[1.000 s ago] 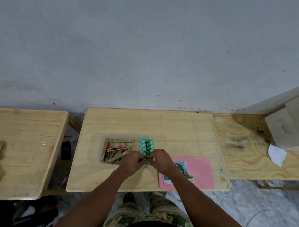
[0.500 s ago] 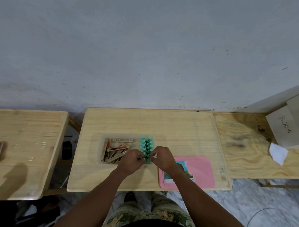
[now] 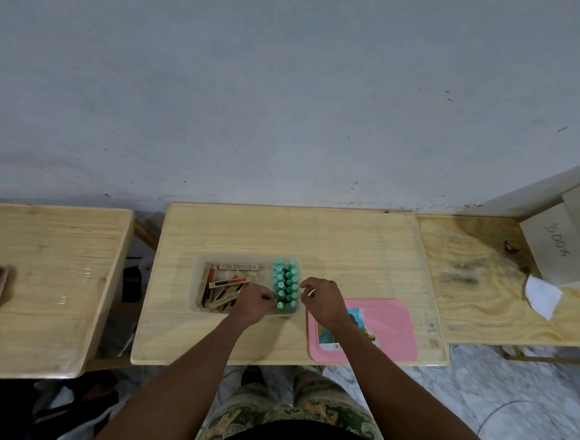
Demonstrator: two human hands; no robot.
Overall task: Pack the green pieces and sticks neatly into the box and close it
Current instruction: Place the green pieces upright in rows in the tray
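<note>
The hands have parted from the near end of the green pieces [image 3: 286,283], which stand in two rows at the right end of the box [image 3: 194,282] and appear packed; the sticks [image 3: 224,286] lie jumbled at its left. The left hand [image 3: 253,299], curled, sits just left of the rows, and it cannot be told whether it grasps anything. The right hand [image 3: 321,299], loosely curled and empty, sits just right of them.

Your surface [image 3: 314,234] is pale wood, smooth, with a soft sheen. On it you have a box [image 3: 193,283] of cloudy, half-clear plastic with matt walls. The green pieces [image 3: 287,283] in it are glossy plastic, and the sticks [image 3: 222,283] look like bare wood with red and black painted faces. The pink lid [image 3: 390,324] is smooth plastic with a printed paper label [image 3: 326,337]. To your right, the plywood [image 3: 478,294] is rougher and stained dark.
</note>
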